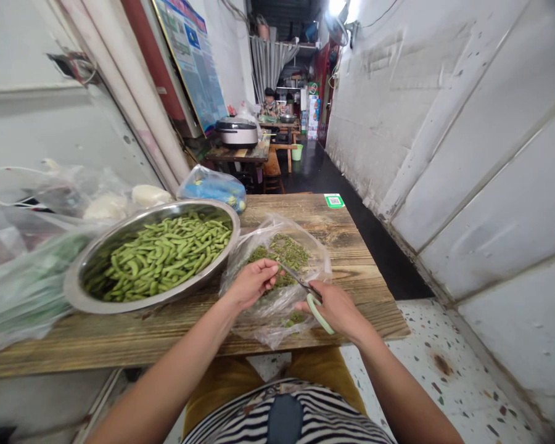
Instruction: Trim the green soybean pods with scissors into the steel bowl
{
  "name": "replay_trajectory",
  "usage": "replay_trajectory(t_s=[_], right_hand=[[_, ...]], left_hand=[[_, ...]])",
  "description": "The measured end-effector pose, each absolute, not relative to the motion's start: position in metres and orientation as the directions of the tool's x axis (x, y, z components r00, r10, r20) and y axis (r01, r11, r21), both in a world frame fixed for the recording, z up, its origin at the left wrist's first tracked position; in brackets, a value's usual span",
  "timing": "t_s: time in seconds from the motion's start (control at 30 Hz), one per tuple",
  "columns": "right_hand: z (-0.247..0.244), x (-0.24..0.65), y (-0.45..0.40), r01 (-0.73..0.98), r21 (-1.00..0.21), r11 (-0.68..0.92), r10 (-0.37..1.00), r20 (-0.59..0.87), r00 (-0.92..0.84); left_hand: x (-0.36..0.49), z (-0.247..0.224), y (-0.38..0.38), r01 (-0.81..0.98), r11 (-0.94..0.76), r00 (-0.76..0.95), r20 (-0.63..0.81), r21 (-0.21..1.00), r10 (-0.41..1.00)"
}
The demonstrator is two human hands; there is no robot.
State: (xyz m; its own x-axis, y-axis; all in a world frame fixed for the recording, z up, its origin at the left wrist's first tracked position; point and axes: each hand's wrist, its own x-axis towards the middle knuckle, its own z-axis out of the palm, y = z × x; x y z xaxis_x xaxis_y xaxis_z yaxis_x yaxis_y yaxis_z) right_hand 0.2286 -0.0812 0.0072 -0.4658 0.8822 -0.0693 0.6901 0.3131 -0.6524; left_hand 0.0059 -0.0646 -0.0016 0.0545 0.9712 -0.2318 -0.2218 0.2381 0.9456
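My right hand [333, 306] is closed round the pale green handles of a pair of scissors [315, 306], whose blades point up and left. The tips reach the fingers of my left hand [254, 282], which are pinched together; what they hold is too small to make out. Both hands are above a clear plastic bag [321, 256] spread on the wooden table [361, 271]. Small green trimmings [289, 251] lie on the bag. Left of it stands a large metal bowl [76, 287] full of green pods [166, 256].
Plastic bags [28, 277] crowd the table's left side. A blue bag [215, 187] lies behind the bowl, and a green QR card [334, 201] at the far right corner. Farther back are a cooker [237, 132] on another table and a seated person [270, 105].
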Motion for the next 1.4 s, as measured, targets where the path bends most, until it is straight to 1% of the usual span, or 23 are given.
replay_trajectory(t_s=[0.27,0.4,0.47,0.57,0.7,0.9,1.0,1.13,1.4], right_hand=[[0.000,0.228,-0.078,0.676,-0.668,0.312,0.893,-0.037,-0.448],[-0.002,0.231,-0.076,0.668,-0.691,0.275,0.907,-0.044,-0.418],[-0.002,0.233,-0.076,0.641,-0.721,0.264,0.899,-0.057,-0.433],[-0.001,0.236,-0.079,0.600,-0.752,0.273,0.878,-0.060,-0.475],[0.001,0.237,-0.083,0.612,-0.735,0.293,0.876,-0.051,-0.480],[0.001,0.232,-0.084,0.639,-0.705,0.308,0.881,-0.042,-0.471],[0.001,0.230,-0.084,0.641,-0.703,0.307,0.882,-0.043,-0.470],[0.000,0.229,-0.085,0.611,-0.734,0.298,0.882,-0.034,-0.471],[-0.004,0.228,-0.083,0.564,-0.772,0.294,0.875,-0.020,-0.483]], left_hand=[[0.008,-0.002,-0.065,-0.147,0.261,0.038,-0.258,0.954,0.965],[0.006,-0.003,-0.064,-0.107,0.235,0.014,-0.234,0.966,0.972],[0.006,-0.003,-0.064,-0.137,0.233,0.023,-0.232,0.963,0.973],[0.006,-0.001,-0.065,-0.256,0.255,0.061,-0.248,0.933,0.967],[0.009,0.002,-0.066,-0.393,0.299,0.054,-0.303,0.870,0.951],[0.013,0.002,-0.066,-0.503,0.300,-0.008,-0.351,0.811,0.936],[0.016,0.004,-0.066,-0.528,0.281,-0.043,-0.356,0.801,0.933],[0.020,0.006,-0.068,-0.532,0.268,-0.101,-0.375,0.803,0.922],[0.024,0.006,-0.071,-0.535,0.260,-0.107,-0.370,0.804,0.923]])
